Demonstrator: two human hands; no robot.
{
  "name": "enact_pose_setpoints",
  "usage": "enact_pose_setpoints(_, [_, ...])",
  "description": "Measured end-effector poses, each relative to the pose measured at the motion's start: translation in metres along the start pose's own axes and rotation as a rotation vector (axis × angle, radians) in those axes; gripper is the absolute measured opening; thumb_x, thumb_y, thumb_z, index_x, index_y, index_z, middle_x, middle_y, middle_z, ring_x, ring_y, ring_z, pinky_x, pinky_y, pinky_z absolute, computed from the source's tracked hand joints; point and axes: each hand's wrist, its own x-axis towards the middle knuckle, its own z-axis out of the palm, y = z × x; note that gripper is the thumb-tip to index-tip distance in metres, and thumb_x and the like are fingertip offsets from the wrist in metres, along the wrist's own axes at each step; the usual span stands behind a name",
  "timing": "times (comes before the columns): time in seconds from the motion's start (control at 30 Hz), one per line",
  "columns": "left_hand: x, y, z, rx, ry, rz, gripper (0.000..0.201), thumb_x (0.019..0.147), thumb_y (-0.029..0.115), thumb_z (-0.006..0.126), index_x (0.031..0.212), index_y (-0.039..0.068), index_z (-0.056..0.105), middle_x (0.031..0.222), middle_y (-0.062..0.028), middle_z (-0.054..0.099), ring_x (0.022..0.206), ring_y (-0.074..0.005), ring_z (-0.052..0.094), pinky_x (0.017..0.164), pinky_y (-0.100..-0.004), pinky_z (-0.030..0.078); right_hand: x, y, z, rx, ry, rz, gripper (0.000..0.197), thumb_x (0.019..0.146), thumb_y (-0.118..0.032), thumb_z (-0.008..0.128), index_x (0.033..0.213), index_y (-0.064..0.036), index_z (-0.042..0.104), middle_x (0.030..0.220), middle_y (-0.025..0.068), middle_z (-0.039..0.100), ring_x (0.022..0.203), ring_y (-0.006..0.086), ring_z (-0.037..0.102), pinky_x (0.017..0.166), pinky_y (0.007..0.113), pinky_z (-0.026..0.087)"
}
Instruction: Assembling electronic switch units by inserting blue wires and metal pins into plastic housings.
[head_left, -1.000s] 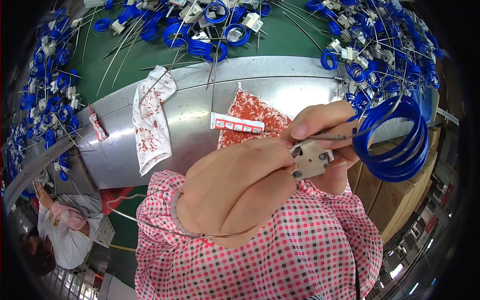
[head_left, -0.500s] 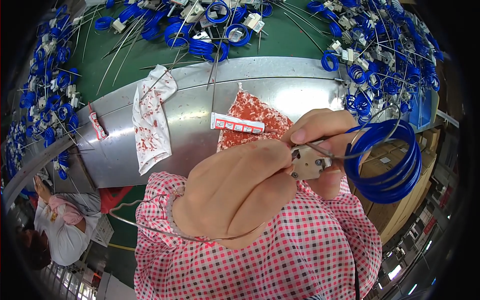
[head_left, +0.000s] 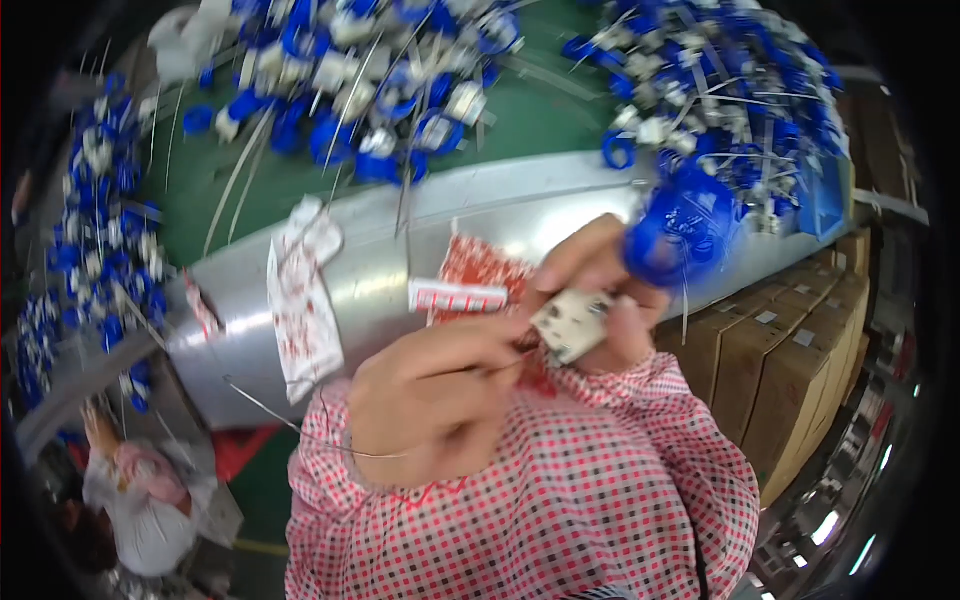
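A cream-coloured block [head_left: 572, 326] with dark holes, part of what looks like a capillary thermostat, is held in my right hand [head_left: 622, 290], thumb on its side and fingers behind it. Its blue coiled tube [head_left: 685, 228] rises blurred above that hand. My left hand [head_left: 435, 400] is curled, its fingertips reaching the block's left edge; what they pinch is blurred and cannot be made out. A thin metal rod [head_left: 290, 422] runs under my left wrist. Behind my hands a white and red tube [head_left: 458, 296] lies on a red-stained cloth [head_left: 482, 266].
A metal ledge [head_left: 375, 285] bears a white stained cloth [head_left: 303, 320] and a small red and white tube [head_left: 202, 305]. Beyond, on a green surface [head_left: 215, 165], lie heaps of blue-coiled thermostats [head_left: 370, 90]. Cartons [head_left: 780, 370] stand at right. A co-worker [head_left: 140, 500] sits lower left.
The block has moved left and turned over to show another face. Its blue coil has swung up from the right. My left fingers have drawn back from over the block. The view has shifted and blurred.
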Motion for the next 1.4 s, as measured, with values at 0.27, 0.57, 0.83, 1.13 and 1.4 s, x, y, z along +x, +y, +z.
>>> enact_pose_setpoints(0.27, [-0.03,-0.047,-0.023,0.154,0.398,-0.143,0.015,0.076,-0.009,0.051,0.082,0.002,0.042,0.083,-0.0115,0.05,0.069,-0.0192,0.058,0.065,-0.0272,0.048,0.075,-0.052,-0.093,-0.363,0.587,-0.399,0.014,0.086,-0.014,0.038,0.082,-0.0009,0.042,0.072,0.0153,0.052,0.049,0.0191,0.052,0.039,0.025,0.043])
enact_pose_setpoints(0.57, [-0.073,-0.095,-0.097,0.681,0.505,-0.518,0.021,0.083,0.003,0.048,0.103,0.0,0.044,0.084,-0.0058,0.05,0.066,-0.0117,0.052,0.059,-0.0226,0.044,0.158,-0.119,-0.233,-1.279,0.927,-0.999,0.027,0.087,-0.021,0.051,0.099,0.0009,0.043,0.082,0.0068,0.045,0.063,0.0117,0.042,0.057,0.022,0.037])
enact_pose_setpoints(0.83, [-0.079,-0.111,-0.092,0.756,0.484,-0.521,0.022,0.083,0.002,0.046,0.104,-0.002,0.045,0.086,-0.0081,0.051,0.059,-0.0115,0.05,0.053,-0.023,0.041,0.172,-0.09,-0.311,-1.821,0.968,-0.819,0.027,0.08,-0.018,0.057,0.102,-0.0027,0.051,0.114,0.0114,0.039,0.107,0.0293,0.038,0.086,0.042,0.033])
enact_pose_setpoints(1.13, [-0.074,-0.111,-0.097,1.001,0.383,-0.539,0.02,0.076,0.002,0.048,0.095,-0.003,0.051,0.088,-0.0185,0.056,0.08,-0.0319,0.055,0.069,-0.0359,0.043,0.172,-0.092,-0.304,-2.25,0.293,0.13,0.048,0.074,-0.032,0.059,0.116,-0.0104,0.05,0.128,0.031,0.03,0.12,0.0437,0.027,0.097,0.051,0.025])
enact_pose_setpoints(1.4, [-0.086,-0.11,-0.13,0.647,0.588,-0.654,0.019,0.076,0.001,0.053,0.094,0.001,0.053,0.079,-0.0085,0.057,0.057,-0.0138,0.057,0.05,-0.0246,0.044,0.146,-0.098,-0.302,-2.097,0.215,0.219,0.045,0.081,-0.029,0.054,0.12,-0.0085,0.045,0.121,0.0338,0.033,0.111,0.0443,0.036,0.093,0.043,0.033])
